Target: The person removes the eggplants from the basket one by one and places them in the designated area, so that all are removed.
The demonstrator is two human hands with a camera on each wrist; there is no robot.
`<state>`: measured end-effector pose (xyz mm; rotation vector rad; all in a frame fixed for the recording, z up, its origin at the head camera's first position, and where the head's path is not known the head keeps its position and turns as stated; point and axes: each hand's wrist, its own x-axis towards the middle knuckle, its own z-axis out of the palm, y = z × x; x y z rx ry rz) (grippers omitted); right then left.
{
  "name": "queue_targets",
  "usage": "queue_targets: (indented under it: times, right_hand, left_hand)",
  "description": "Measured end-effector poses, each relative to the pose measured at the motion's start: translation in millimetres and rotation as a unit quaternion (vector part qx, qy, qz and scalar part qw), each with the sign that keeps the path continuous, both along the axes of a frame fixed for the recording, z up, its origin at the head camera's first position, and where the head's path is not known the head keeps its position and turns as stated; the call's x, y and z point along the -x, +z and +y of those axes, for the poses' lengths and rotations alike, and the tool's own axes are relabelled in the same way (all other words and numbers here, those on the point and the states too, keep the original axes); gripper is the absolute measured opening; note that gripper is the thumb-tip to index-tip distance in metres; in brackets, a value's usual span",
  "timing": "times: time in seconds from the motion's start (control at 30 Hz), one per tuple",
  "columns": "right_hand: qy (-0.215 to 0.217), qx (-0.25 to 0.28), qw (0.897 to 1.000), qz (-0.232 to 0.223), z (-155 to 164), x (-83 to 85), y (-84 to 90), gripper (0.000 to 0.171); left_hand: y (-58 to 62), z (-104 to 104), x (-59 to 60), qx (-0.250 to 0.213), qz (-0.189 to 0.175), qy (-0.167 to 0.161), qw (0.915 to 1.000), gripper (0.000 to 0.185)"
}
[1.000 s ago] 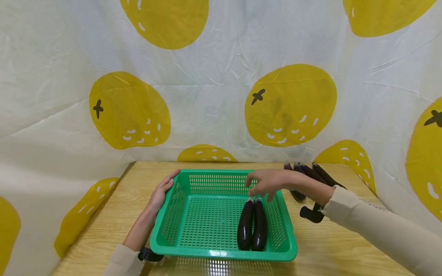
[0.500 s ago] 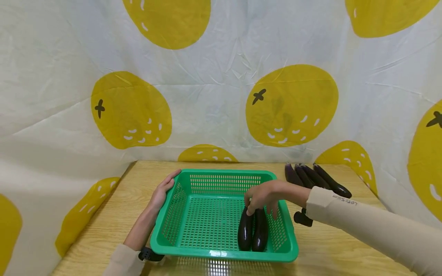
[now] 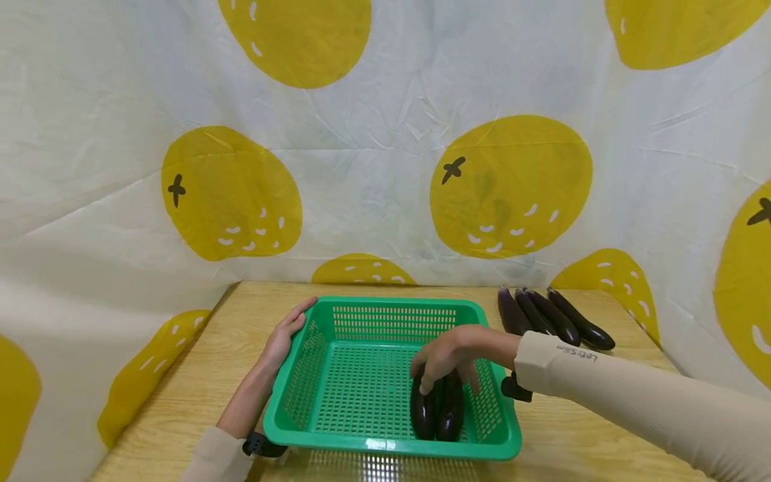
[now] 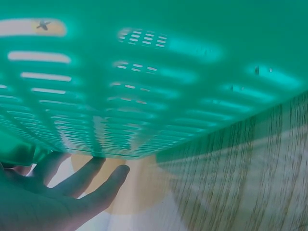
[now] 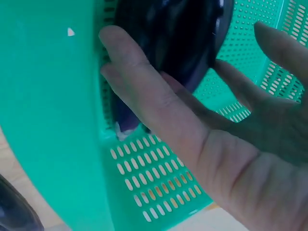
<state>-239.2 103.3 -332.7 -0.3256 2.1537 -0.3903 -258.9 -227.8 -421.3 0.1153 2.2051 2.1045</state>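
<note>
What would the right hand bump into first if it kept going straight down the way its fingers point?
Most likely the two eggplants lying in the green basket. The right hand sits right over them, fingers apparently already touching the dark skin, though depth is hard to judge.

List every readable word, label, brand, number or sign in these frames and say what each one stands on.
Small dark lettering on the right sleeve near the cuff: one short word, perhaps a brand, too small to read with certainty.
Green basket: no lettering visible in any view.
Eggplants in the basket and on the table: no labels or stickers.
Backdrop cloth: only printed yellow fruit shapes, no words.
Left wrist and right wrist views: no text.
</note>
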Motion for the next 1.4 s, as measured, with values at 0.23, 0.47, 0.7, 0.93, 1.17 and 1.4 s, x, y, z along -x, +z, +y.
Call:
queue_targets:
  times: [0.23,0.47,0.7,0.93,1.17,1.4]
  right_hand:
    - [0.013,-0.002,0.999,-0.045,-3.9,0.8,-7.5,0.058]
    - [0.055,0.008,0.998,-0.027,-13.4,1.6,-10.8,0.055]
    - [0.080,0.009,0.997,0.011,-19.8,1.4,-15.8,0.049]
    - [0.096,0.040,0.991,0.084,-22.7,-3.5,-19.2,0.036]
    - [0.110,0.080,0.982,0.130,-23.9,-5.3,-19.0,0.034]
    - [0.126,0.115,0.969,0.177,-22.8,2.8,-10.2,0.028]
  left_hand:
    - [0.9,-0.1,-2.4,-0.003,-0.009,0.003,1.0000,0.049]
    - [-0.3,-1.1,-2.6,-0.007,-0.009,0.001,0.9999,0.049]
    - [-1.4,-0.8,-3.0,-0.007,-0.011,0.006,0.9999,0.049]
    - [0.3,-0.4,-2.4,-0.005,-0.007,0.002,1.0000,0.049]
    - [2.9,-0.1,-1.5,-0.001,0.002,-0.005,1.0000,0.050]
    - [2.8,-0.3,0.8,0.002,0.006,-0.001,1.0000,0.050]
